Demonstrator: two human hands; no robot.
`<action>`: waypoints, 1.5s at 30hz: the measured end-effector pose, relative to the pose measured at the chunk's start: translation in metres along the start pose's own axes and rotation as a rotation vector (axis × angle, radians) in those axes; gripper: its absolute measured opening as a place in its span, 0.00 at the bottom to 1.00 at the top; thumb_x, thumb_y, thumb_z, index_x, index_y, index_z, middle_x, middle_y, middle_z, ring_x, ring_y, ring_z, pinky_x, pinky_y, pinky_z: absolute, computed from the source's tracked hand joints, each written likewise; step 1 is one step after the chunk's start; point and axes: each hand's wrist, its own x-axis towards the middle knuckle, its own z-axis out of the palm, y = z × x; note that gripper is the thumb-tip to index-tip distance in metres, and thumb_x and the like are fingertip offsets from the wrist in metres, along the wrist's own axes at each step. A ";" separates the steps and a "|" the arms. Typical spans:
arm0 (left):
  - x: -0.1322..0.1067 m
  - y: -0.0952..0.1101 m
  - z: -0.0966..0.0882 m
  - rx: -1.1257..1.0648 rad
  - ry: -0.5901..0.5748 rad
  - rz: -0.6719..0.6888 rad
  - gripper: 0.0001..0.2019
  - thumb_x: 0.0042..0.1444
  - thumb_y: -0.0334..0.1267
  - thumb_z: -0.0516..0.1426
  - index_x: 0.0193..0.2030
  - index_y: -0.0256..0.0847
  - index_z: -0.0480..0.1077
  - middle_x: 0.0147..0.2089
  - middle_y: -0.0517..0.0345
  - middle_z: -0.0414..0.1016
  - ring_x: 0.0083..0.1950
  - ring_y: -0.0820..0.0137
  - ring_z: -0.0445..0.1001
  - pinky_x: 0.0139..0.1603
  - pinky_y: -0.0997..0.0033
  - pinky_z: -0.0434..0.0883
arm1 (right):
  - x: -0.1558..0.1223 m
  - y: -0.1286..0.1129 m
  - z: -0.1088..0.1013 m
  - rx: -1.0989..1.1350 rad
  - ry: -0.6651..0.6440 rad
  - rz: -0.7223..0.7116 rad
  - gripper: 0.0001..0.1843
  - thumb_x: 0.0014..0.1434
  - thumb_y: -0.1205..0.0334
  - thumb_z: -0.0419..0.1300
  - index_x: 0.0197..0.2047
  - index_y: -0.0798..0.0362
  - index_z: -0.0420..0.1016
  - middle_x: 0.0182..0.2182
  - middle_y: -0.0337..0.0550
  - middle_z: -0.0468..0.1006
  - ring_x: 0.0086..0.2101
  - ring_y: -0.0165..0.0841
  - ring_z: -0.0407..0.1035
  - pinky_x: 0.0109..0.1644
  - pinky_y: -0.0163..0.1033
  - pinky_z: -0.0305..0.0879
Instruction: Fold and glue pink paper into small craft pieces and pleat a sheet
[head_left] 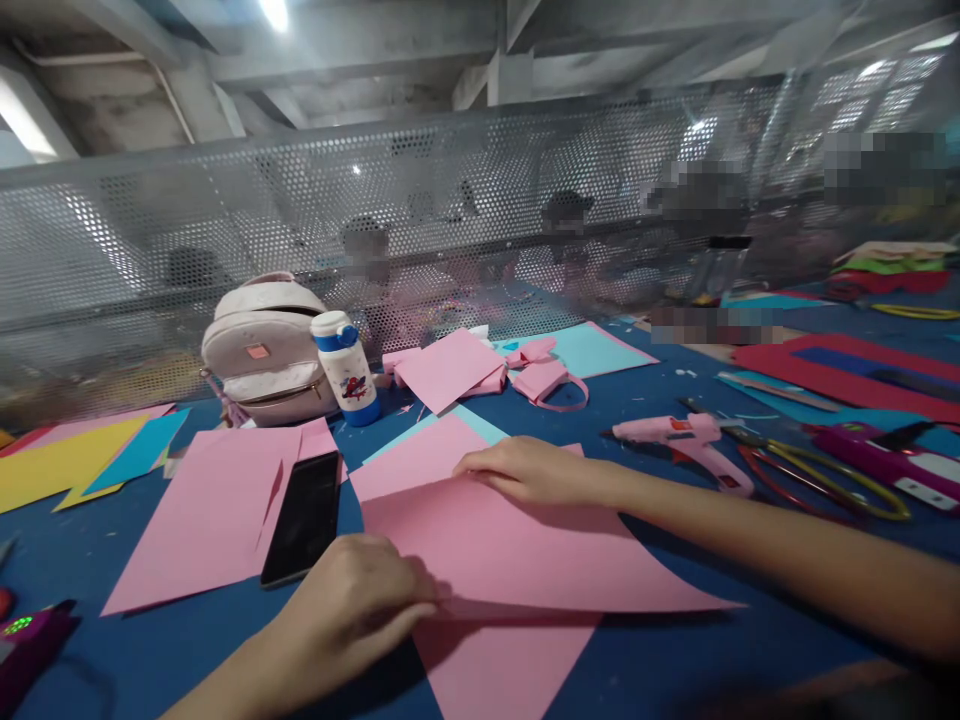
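Observation:
A pink sheet of paper [487, 550] is raised and bent between my two hands, above another pink sheet [510, 660] on the blue table. My left hand [356, 600] pinches its near left edge between thumb and fingers. At the far edge, my right hand [532, 470] grips the same sheet, fingers curled over it. Just left of my left hand lies a black phone [304, 515], partly over more pink paper [202, 510]. To the right of my right hand rests a pink glue gun [682, 440].
A pale backpack [262, 350] and a white and blue bottle [346, 370] stand at the back, before a perforated metal screen [450, 180]. Scissors [832, 480] and a purple tool [885, 455] lie right. Coloured sheets [67, 460] lie left. Blurred people are beyond the screen.

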 end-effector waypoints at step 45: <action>-0.001 -0.017 0.003 -0.128 0.087 -0.378 0.18 0.72 0.45 0.47 0.63 0.52 0.68 0.42 0.59 0.79 0.38 0.68 0.75 0.41 0.72 0.69 | -0.046 -0.044 -0.065 -0.086 -0.415 0.137 0.04 0.65 0.61 0.55 0.38 0.49 0.71 0.30 0.38 0.75 0.30 0.34 0.67 0.30 0.36 0.49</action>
